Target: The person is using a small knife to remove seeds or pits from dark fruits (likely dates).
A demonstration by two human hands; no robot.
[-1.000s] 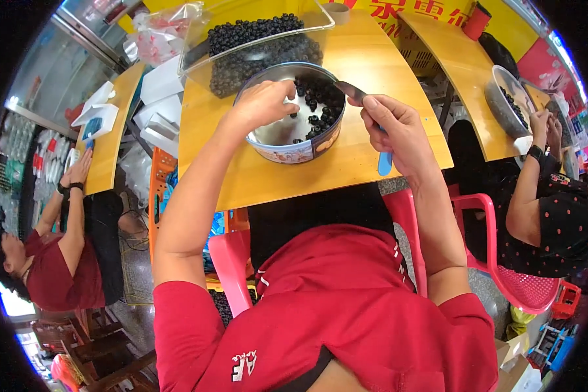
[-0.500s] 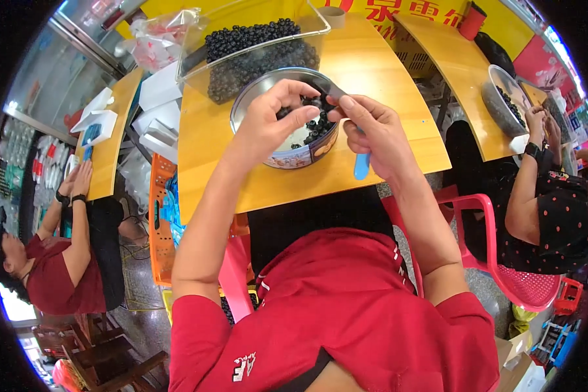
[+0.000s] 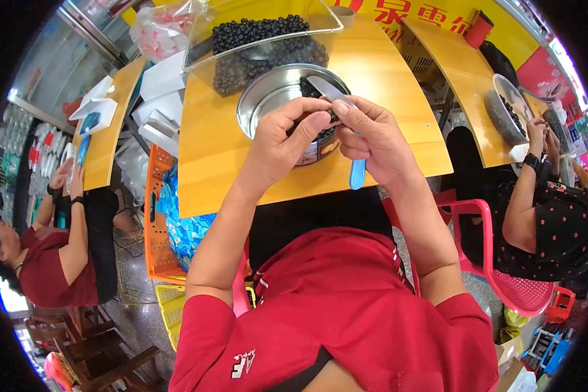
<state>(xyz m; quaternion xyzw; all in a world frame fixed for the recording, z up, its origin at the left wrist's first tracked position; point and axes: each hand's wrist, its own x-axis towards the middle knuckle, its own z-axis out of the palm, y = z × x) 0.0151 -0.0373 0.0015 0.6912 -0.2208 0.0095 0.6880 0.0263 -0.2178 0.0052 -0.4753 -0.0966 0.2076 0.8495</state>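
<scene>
My right hand (image 3: 382, 137) grips a small knife (image 3: 357, 175) with a blue handle and a pale blade, which points up and to the left. Close against it, my left hand (image 3: 277, 140) has its thumb and fingers pinched together; a dark bit shows between the hands, too covered to make out. Both hands are over the near side of a round metal tin (image 3: 244, 108). Small black round pieces (image 3: 307, 87) lie inside it, partly hidden by my hands. Behind the tin, a clear plastic bin (image 3: 206, 64) holds a heap of similar black pieces (image 3: 261, 31).
The yellow wooden table (image 3: 206, 176) has its front edge just before me. An orange crate (image 3: 155, 222) with blue packets stands at its left. One person (image 3: 62, 268) works at the left table; another (image 3: 542, 222) sits at right by a grey bowl (image 3: 503, 114). A pink chair (image 3: 483, 242) is beside me.
My left hand has lowered, its fingers closing in toward the right hand. The knife blade now shows more plainly above my fingers. At the left, the other person's hands have moved apart.
</scene>
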